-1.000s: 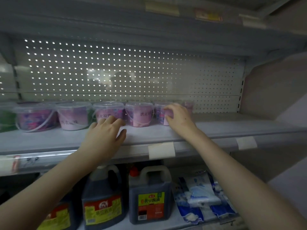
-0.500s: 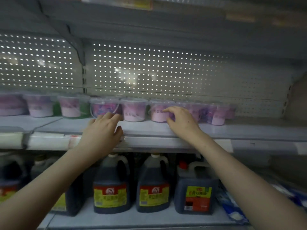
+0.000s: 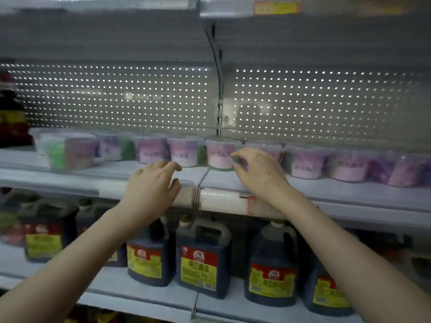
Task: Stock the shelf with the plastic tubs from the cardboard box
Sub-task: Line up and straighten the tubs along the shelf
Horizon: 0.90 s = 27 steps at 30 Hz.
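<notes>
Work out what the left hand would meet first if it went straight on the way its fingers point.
Probably the pink tub just beyond the left hand, standing in the row on the shelf; blur leaves the gap between them unclear.
</notes>
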Each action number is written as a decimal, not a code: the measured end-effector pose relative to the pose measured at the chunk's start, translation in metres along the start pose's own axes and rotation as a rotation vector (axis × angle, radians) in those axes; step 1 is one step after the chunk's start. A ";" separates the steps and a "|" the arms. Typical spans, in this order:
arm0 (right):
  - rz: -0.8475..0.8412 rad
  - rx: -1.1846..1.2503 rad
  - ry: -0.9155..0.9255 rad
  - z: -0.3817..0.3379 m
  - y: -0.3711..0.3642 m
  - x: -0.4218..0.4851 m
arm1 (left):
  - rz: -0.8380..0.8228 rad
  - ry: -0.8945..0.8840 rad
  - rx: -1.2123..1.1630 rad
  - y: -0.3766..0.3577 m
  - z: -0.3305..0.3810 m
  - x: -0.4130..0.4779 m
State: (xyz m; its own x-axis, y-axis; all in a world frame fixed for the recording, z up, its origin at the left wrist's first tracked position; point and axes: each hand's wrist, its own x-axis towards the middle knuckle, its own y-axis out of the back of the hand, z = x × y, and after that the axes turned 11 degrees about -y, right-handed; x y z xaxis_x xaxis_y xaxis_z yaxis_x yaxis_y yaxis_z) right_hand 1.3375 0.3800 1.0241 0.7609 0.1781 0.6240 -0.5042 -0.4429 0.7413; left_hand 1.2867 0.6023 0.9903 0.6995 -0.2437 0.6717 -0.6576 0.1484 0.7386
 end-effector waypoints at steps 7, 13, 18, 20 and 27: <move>-0.060 0.048 0.036 -0.098 -0.056 0.022 | 0.001 0.087 0.042 0.024 -0.103 -0.032; -0.072 0.130 0.101 -0.176 -0.095 0.045 | 0.023 0.165 0.066 0.039 -0.181 -0.057; -0.115 0.195 0.140 -0.236 -0.129 0.068 | 0.016 0.232 0.098 0.051 -0.229 -0.077; -0.118 0.231 0.158 -0.260 -0.142 0.079 | 0.018 0.265 0.106 0.056 -0.244 -0.084; -0.091 0.198 0.242 -0.316 -0.180 0.105 | 0.018 0.315 0.116 0.068 -0.275 -0.099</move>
State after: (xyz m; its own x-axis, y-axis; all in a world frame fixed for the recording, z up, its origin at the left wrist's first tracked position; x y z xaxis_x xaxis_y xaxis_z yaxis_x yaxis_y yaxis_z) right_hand 1.3786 0.7563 1.0342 0.6678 0.4181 0.6158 -0.3317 -0.5735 0.7490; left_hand 1.2491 0.8998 0.9898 0.7277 0.0691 0.6824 -0.6854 0.0355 0.7273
